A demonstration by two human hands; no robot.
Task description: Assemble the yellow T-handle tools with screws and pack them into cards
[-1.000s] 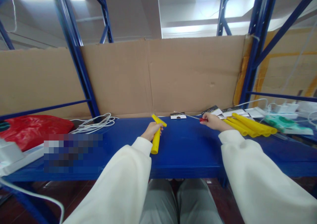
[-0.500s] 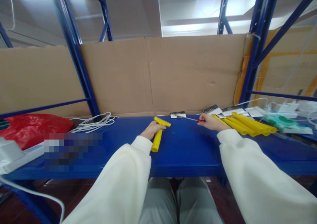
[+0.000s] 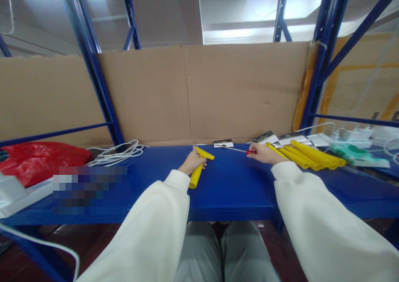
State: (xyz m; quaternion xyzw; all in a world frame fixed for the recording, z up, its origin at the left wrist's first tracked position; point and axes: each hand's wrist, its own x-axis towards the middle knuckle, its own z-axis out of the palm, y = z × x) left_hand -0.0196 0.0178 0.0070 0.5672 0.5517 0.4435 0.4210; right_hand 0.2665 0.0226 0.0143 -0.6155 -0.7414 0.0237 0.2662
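My left hand (image 3: 192, 161) is wrapped around a yellow T-shaped handle (image 3: 195, 177), just above the blue tabletop (image 3: 229, 186). Its crossbar points up and away, and the round grip slants toward me. In my right hand (image 3: 261, 153) is a screwdriver (image 3: 251, 152) with a red handle, held in closed fingers. The thin metal shaft points left, its tip close to a small black-and-white card (image 3: 223, 143). Several yellow tubular handles (image 3: 311, 157) lie side by side just right of my right hand.
Black-and-white packages (image 3: 265, 138) lie along the cardboard panel (image 3: 243, 95) at the back. A green-and-white packet (image 3: 355, 154) and white plugs sit at the right. Coiled white cable (image 3: 124, 151), a red plastic bag (image 3: 46, 159) and a white power strip (image 3: 31, 199) are at the left.
My left fingers have shifted around the yellow handle, with more fingertips now showing on its right side. The handle is turned slightly. My right hand still holds the screwdriver in nearly the same place.
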